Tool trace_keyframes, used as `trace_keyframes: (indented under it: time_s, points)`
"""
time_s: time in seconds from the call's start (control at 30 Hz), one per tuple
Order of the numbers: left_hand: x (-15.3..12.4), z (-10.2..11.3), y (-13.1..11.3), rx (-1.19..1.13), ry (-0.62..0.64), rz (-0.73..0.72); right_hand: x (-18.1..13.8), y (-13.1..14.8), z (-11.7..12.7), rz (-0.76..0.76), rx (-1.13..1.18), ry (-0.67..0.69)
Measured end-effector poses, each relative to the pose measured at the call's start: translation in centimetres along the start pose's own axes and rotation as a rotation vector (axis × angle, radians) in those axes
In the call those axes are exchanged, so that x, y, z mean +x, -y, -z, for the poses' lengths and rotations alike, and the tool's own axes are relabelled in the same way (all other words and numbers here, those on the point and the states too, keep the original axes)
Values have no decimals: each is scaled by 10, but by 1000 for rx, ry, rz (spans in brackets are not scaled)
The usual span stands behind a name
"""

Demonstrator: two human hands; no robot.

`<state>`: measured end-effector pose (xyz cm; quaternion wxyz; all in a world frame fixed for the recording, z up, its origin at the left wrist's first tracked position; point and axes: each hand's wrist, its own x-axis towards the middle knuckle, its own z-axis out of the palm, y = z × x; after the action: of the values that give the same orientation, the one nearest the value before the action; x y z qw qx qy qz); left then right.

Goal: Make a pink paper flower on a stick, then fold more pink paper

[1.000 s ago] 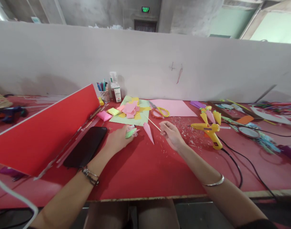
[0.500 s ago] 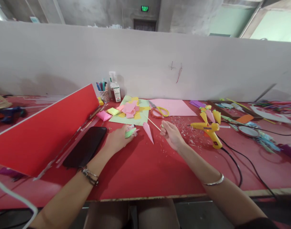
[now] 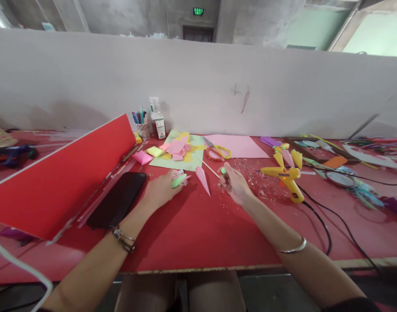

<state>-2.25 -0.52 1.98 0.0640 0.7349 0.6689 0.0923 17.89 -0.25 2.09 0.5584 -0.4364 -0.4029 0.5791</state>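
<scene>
My left hand [image 3: 159,190] rests near the table and is closed around a soft light green clay lump [image 3: 178,181], with crinkled wrapper around it. My right hand [image 3: 236,185] is raised a little, its fingers curled, with a small green clay piece [image 3: 223,170] at the thumb and fingertips. Between the hands lies a pink paper cone [image 3: 202,178], its point toward me. A thin pale stick [image 3: 210,167] slants from the paper pile to beside my right fingers.
Pink and yellow paper pieces [image 3: 178,148] lie on a light green sheet [image 3: 162,163]. Scissors [image 3: 218,151] sit by a pink sheet [image 3: 247,146]. A yellow glue gun [image 3: 283,175] with cable is at right. A black phone [image 3: 116,199] and standing red board [image 3: 64,177] are left.
My right fingers have shifted and opened slightly, so more of the small green clay piece shows. My left hand stays in place with the green clay.
</scene>
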Motion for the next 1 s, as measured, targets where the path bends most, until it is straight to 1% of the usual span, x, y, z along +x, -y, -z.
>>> trace_keyframes:
  time_s: [0.07, 0.2, 0.27, 0.43, 0.5, 0.67, 0.73, 0.93, 1.0]
  points:
    - [0, 0, 0, -3, 1, 3, 1, -1, 1, -9, -29, -27]
    - [-1, 0, 0, -9, -6, -2, 2, -2, 0, 49, 1, 8]
    - [-1, 0, 0, -19, -11, -10, 2, -2, -1, 52, 27, 5]
    - [-1, 0, 0, -48, -24, -18, 3, 0, -2, 19, 126, -65]
    - [-1, 0, 0, -54, -25, -16, 2, 1, -2, 12, 124, -75]
    - [-2, 3, -2, -36, 12, 4, 0, 1, -1, 12, -45, -19]
    - [-2, 3, -2, -34, 14, 2, 0, 0, -1, 17, -73, -3]
    - [-1, 0, 0, -47, -23, -10, 2, -2, 0, 20, 62, 28]
    - [-1, -1, 0, -51, -25, -16, 2, -2, 0, 20, 72, 20]
